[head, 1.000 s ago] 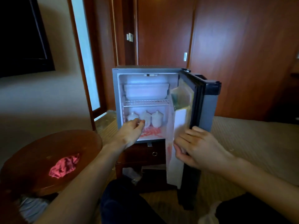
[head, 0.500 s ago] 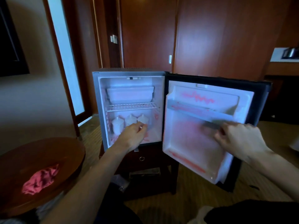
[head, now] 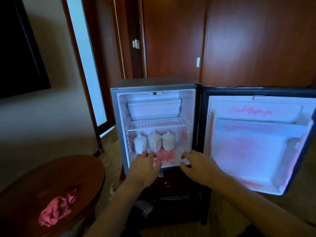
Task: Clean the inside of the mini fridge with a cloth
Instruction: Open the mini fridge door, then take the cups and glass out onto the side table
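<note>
- Pink cloth (head: 57, 208) is lying crumpled on the round tabletop (head: 71, 170), left of the fridge (head: 119, 127) and well apart from it.
- Fridge door (head: 259, 142) is standing wide open to the right, showing pink smears.
- Three white jars (head: 154, 141) are sitting under the wire shelf (head: 157, 123).
- Left hand (head: 145, 164) is reaching toward the jars, fingers spread and holding nothing.
- Right hand (head: 196, 162) is hovering at the fridge's lower front edge, fingers loosely bent, holding nothing.

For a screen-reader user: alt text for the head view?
Both hands, left hand and right hand, reach into an open mini fridge with red smears and three white jars; a pink cloth lies on a round table.
</note>
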